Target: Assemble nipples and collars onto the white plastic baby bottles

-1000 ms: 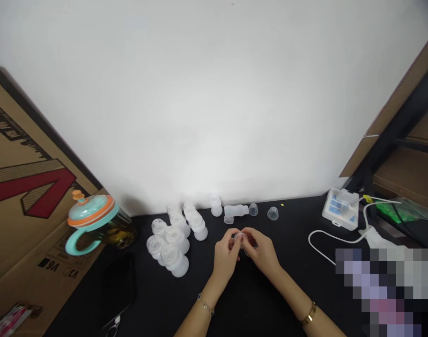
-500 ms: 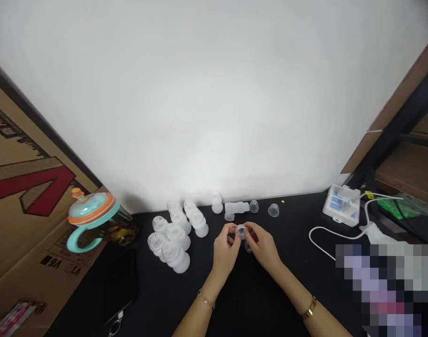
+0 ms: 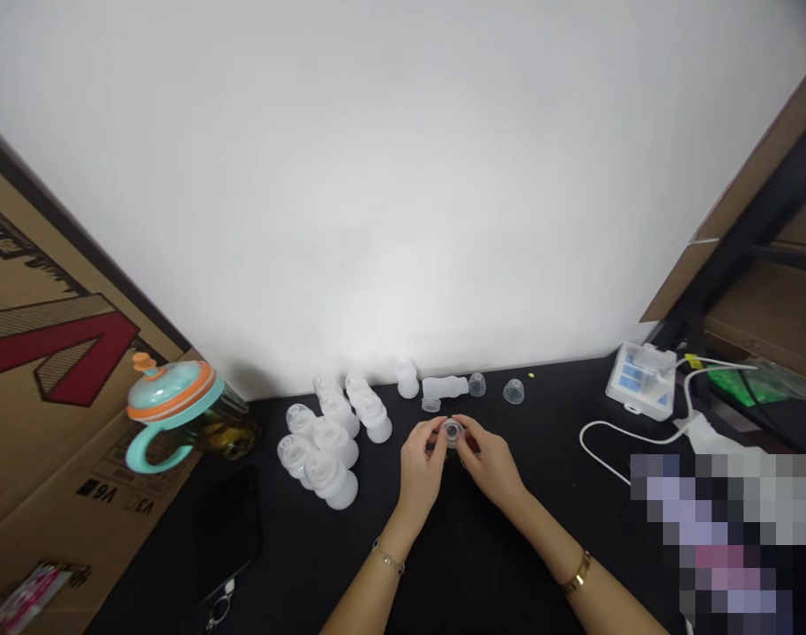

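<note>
Between the fingertips of my left hand (image 3: 421, 467) and my right hand (image 3: 492, 463) is a clear baby bottle collar (image 3: 451, 431), held just above the black table. Its round opening faces up toward me; whether a nipple sits inside is too small to tell. Beyond my hands a frosted baby bottle (image 3: 444, 387) lies on its side, with another clear collar (image 3: 430, 405) in front of it. Two clear dome caps, one near cap (image 3: 477, 384) and one farther right cap (image 3: 513, 392), rest beside it. One baby bottle (image 3: 406, 379) stands upright near the wall.
Several capped baby bottles (image 3: 330, 476) stand grouped to my left. Farther left are a handled drink jug (image 3: 184, 410), a dark phone (image 3: 227, 529) and a cardboard box (image 3: 39, 441). At right lie a power strip (image 3: 641, 384) and its white cable (image 3: 601, 428).
Both hands stay together at nearly the same spot, and the collar has turned slightly between my fingers. A clear round piece seen under my right fingers is now mostly hidden.
</note>
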### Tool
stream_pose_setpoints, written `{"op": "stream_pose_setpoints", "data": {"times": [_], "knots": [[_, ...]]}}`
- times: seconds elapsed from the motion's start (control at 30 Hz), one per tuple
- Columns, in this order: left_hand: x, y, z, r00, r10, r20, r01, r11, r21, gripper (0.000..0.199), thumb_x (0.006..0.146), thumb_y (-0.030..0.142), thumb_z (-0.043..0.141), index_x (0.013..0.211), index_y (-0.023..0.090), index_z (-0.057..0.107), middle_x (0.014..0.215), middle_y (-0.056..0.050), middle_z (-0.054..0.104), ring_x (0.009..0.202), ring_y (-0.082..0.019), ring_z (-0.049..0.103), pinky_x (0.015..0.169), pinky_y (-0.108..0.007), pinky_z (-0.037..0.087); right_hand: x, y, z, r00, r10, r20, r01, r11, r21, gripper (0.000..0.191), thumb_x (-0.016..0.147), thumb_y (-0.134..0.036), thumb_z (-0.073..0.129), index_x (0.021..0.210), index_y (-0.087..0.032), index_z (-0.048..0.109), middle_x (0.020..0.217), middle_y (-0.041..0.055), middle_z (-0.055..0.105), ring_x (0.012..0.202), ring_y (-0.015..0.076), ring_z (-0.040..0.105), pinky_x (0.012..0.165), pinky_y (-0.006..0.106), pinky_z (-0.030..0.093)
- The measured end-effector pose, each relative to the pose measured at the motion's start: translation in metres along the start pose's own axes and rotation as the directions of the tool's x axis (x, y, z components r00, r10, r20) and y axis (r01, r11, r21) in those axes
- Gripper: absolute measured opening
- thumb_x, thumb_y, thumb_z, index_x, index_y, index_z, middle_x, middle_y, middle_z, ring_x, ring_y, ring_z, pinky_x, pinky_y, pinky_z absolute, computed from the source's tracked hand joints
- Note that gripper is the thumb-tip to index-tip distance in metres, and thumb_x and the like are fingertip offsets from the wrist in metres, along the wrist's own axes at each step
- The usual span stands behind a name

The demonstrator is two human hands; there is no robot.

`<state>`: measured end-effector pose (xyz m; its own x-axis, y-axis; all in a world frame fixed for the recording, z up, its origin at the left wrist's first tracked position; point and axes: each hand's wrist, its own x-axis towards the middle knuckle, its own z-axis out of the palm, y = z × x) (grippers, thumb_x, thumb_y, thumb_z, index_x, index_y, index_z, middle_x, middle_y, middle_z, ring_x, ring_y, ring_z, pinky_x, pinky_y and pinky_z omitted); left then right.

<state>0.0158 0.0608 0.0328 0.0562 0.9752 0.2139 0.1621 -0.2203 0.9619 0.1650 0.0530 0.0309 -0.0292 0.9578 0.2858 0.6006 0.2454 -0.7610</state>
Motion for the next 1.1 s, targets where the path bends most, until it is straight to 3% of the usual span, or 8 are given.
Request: {"op": "stream_pose_setpoints", "data": {"times": [0.5, 0.7, 1.1], "knots": [[0.0, 0.0003, 0.0015, 1.0, -0.001, 0.018, 0.002, 0.999, -0.04, 0.032, 0.094, 0.041, 0.061, 0.115, 0.02, 0.073, 0.117, -0.011, 0.068, 0.093, -0.021, 0.072, 0.072, -0.031, 0.063, 0.0009, -0.0009, -0.0021, 0.999, 0.028, -0.04, -0.027, 0.999, 0.047, 0.031, 0.094, -0.043, 0.054, 0.112, -0.021, 0.067, 0.077, 0.0028, 0.076, 0.069, 0.0194, 0.072, 0.06, 0.025, 0.05], [0.0011, 0.0, 0.0018, 1.0, -0.003, 0.013, 0.004, 0.996, -0.085, 0.031, 0.092, 0.042, 0.064, 0.111, 0.02, 0.074, 0.115, -0.011, 0.07, 0.099, -0.023, 0.071, 0.073, -0.031, 0.063, 0.0012, 0.0006, -0.0012, 0.998, 0.021, -0.055, -0.019, 1.0, 0.023, 0.03, 0.093, -0.04, 0.055, 0.112, -0.02, 0.067, 0.076, 0.0024, 0.075, 0.068, 0.0193, 0.072, 0.061, 0.026, 0.05], [0.0021, -0.0002, 0.0016, 1.0, -0.016, 0.024, 0.018, 0.994, -0.107, 0.033, 0.091, 0.046, 0.064, 0.108, 0.02, 0.074, 0.111, -0.01, 0.069, 0.093, -0.022, 0.071, 0.071, -0.03, 0.063, 0.0007, 0.003, 0.0005, 0.999, 0.008, -0.043, -0.008, 1.0, 0.002, 0.028, 0.094, -0.039, 0.054, 0.112, -0.022, 0.067, 0.076, 0.0025, 0.075, 0.068, 0.0197, 0.072, 0.061, 0.026, 0.051]]}}
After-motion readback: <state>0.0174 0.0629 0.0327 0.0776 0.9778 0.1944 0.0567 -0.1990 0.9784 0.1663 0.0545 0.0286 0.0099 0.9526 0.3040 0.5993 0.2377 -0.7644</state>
